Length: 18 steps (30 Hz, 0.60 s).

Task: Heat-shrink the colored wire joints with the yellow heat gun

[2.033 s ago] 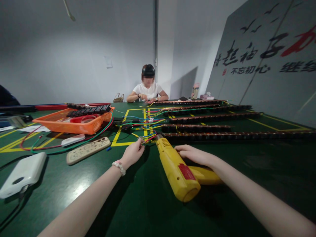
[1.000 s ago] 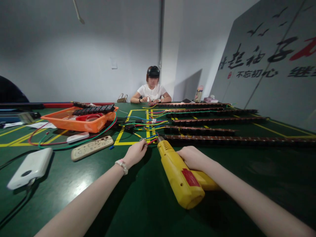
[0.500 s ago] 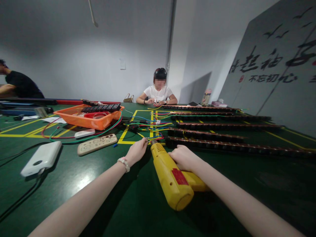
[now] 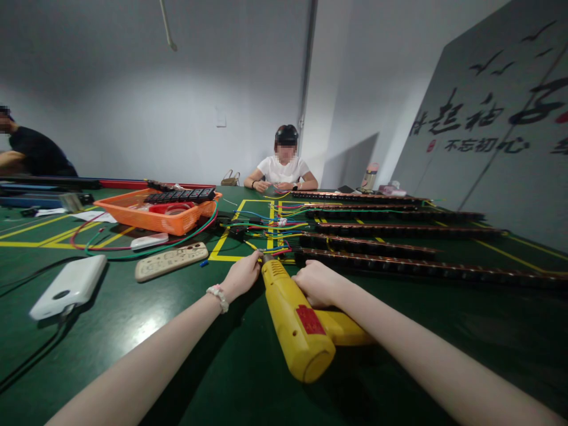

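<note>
1. The left hand (image 4: 242, 277) lies low on the green table (image 4: 133, 355), its fingertips (image 4: 256, 257) pinched together on the near ends of the coloured wires (image 4: 271, 248). This keeps the loose ends from springing away.
2. The right hand (image 4: 316, 284) is clenched over the barrel of the yellow heat gun (image 4: 293, 322). The grip sits far forward, close to the muzzle, which makes it easy to aim.
3. The gun points toward 11 o'clock, with its nozzle (image 4: 265, 258) just beside the pinched wire ends. I cannot quite tell whether metal touches wire.
4. The wires fan out toward 12 o'clock and join the long dark strips (image 4: 377, 247), which run off toward 2 o'clock.
5. At 10 o'clock from the hands lie a beige remote (image 4: 171, 261), a white box (image 4: 68, 286) and an orange basket (image 4: 155, 220).
6. A person in white (image 4: 284, 168) sits across the table at 12 o'clock, hands on their own wires. Another person (image 4: 31, 155) is at 9 o'clock.
</note>
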{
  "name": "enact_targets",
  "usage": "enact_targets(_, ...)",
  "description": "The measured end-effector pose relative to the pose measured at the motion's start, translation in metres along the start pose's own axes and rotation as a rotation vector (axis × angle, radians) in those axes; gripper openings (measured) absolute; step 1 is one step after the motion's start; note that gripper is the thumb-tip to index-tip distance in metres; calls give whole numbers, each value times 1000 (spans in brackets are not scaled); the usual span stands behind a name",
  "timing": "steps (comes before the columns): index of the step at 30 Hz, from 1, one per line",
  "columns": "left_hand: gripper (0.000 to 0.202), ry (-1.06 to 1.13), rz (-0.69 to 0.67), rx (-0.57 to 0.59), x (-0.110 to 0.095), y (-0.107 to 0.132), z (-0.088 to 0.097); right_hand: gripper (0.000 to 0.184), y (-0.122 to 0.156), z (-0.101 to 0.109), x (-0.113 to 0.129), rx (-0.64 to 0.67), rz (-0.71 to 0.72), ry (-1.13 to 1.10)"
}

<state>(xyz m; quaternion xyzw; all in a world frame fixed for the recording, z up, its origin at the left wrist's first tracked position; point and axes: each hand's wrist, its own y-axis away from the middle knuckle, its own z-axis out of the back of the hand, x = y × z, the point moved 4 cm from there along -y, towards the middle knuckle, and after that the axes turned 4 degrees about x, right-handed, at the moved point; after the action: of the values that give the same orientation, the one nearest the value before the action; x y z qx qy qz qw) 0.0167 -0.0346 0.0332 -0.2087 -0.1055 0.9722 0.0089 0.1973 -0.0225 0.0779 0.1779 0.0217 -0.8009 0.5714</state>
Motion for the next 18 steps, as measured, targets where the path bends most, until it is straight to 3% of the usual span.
enact_targets(9,31,4,-24,10,1,2,1,23,4,-6,3,-22,-128,-19)
enact_targets(18,30,1,-55,2,-3,5,2,21,9,-7,1,-59,-99,-38)
